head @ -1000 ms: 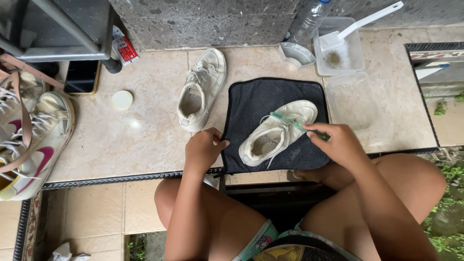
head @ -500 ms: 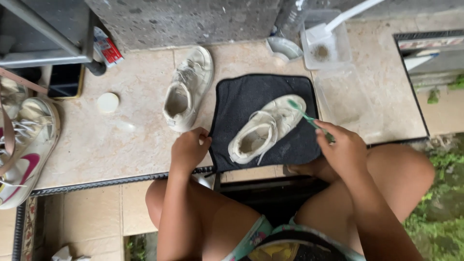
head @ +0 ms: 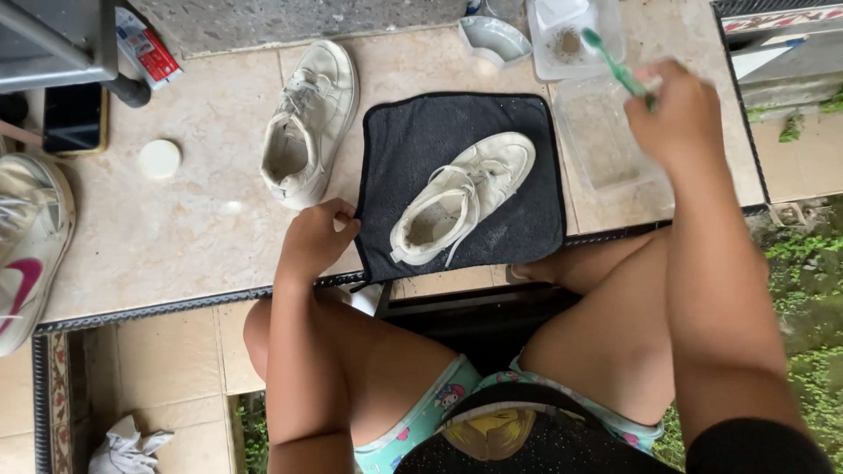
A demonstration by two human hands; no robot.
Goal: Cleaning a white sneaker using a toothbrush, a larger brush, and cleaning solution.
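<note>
Head view, looking down on a tiled ledge.

Right hand (head: 680,114) is hovering at about 1 o'clock in the frame, fingers curled tight around the handle of a green toothbrush (head: 615,63). The brush head is pointing toward 11 o'clock, over a clear plastic tub (head: 606,145) just beside the towel's right edge. A second clear tub (head: 571,35) with a dark residue is sitting just beyond it at 12 o'clock.

Left hand (head: 314,239) is resting at the left edge of the black towel (head: 527,228), fingers bent and pinching the towel's border; thumb position unclear.

White sneaker (head: 461,200) is lying on the towel, sole down, opening up. Long axis is running from heel at 7 o'clock to toe at 1 o'clock. Laces are trailing loose toward the heel end.

Key relation: the sneaker is lying at about 8 o'clock from the right hand, well apart from it, toe end nearest the brush. The left hand is the nearer one, sitting at 9 o'clock of the heel, near but not touching the shoe.

Other items: a second white sneaker (head: 309,123) is lying on bare tile at 10 o'clock from the towel, apart from it. A small white round lid (head: 160,159) is sitting further left. A pink-and-white shoe (head: 26,250) is showing at the far left edge. A dark phone (head: 75,118) is lying at upper left.
</note>
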